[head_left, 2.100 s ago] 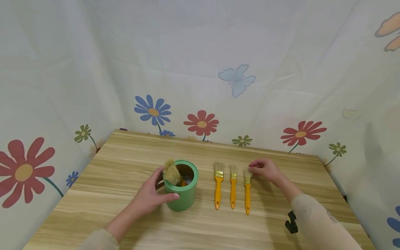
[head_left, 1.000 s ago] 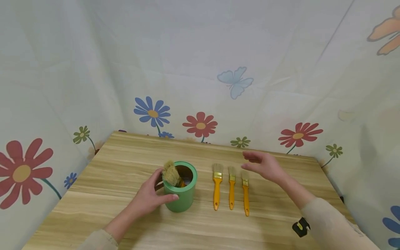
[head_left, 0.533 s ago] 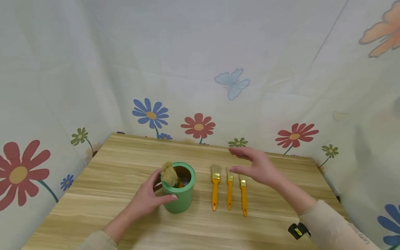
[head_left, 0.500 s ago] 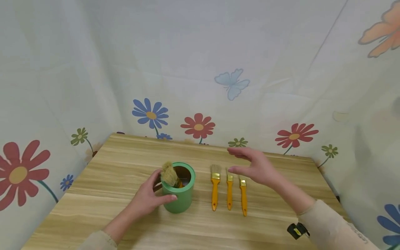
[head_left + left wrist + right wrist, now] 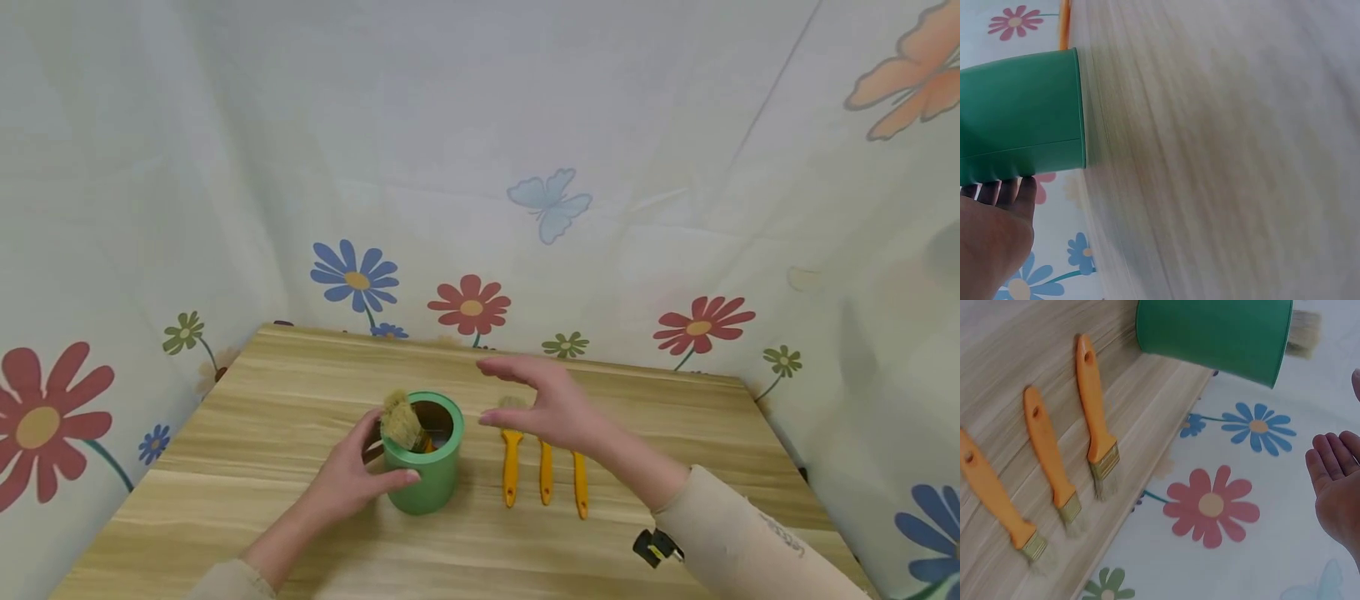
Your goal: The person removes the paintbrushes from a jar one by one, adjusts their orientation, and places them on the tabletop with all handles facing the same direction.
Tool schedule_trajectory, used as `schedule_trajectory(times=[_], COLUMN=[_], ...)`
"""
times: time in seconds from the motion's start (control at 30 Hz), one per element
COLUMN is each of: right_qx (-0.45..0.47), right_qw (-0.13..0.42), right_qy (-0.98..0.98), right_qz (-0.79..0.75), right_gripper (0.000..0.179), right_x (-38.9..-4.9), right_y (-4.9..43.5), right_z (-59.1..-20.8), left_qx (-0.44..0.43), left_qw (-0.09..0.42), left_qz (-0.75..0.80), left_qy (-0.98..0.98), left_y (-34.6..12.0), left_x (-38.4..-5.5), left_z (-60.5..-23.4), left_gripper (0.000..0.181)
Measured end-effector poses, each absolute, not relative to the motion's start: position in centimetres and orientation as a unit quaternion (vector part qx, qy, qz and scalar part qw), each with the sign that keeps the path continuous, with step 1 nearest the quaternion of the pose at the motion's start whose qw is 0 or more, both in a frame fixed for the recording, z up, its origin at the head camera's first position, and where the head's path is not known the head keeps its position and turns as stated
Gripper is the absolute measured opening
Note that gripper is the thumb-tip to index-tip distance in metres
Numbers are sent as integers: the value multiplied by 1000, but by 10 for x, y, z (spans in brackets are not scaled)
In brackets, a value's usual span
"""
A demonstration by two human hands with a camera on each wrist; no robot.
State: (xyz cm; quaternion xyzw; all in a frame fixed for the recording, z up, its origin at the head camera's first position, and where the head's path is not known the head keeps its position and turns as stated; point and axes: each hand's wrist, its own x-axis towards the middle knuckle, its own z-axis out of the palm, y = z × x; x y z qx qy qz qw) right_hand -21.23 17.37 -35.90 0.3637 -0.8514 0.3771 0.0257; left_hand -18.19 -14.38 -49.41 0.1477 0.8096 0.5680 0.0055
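Observation:
In the head view my left hand (image 5: 351,479) grips the side of a green can (image 5: 433,487), thumb in front and fingers round the far left. A paintbrush (image 5: 401,422) leans in the can with its pale bristles above the rim. My right hand (image 5: 558,410) hovers right of the can, fingers and thumb apart and nothing between them. Below it, three orange-handled paintbrushes lie side by side: a wide brush (image 5: 511,475), a middle brush (image 5: 546,479) and a right brush (image 5: 581,492). The hand covers part of their metal bands and bristles.
All stands on a wood-grain table (image 5: 300,392). Behind it hangs a white cloth (image 5: 420,167) printed with flowers and butterflies. A small black device (image 5: 654,547) shows by the right sleeve (image 5: 738,529).
My right hand has let go of the right brush's bristles, lifted and moved left over the brushes toward the can. My left hand keeps its grip on the can.

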Motion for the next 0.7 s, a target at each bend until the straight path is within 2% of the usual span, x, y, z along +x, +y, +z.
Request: schedule_trajectory(times=[0.17, 0.37, 0.7], right_qx=[384, 380, 401], right_qw=[30, 10, 1], right_qy=[-845, -841, -828], right_qz=[372, 384, 392], right_gripper=[67, 65, 55], right_x=[-215, -218, -220], right_y=[154, 138, 117], right_z=[-363, -371, -385], left_qx=[142, 145, 152], left_qw=[9, 9, 9], left_qz=[569, 569, 566], left_qy=[810, 809, 810], left_y=[-145, -144, -144], left_x=[-182, -182, -180], left_z=[-495, -494, -491], left_gripper=[97, 97, 93])
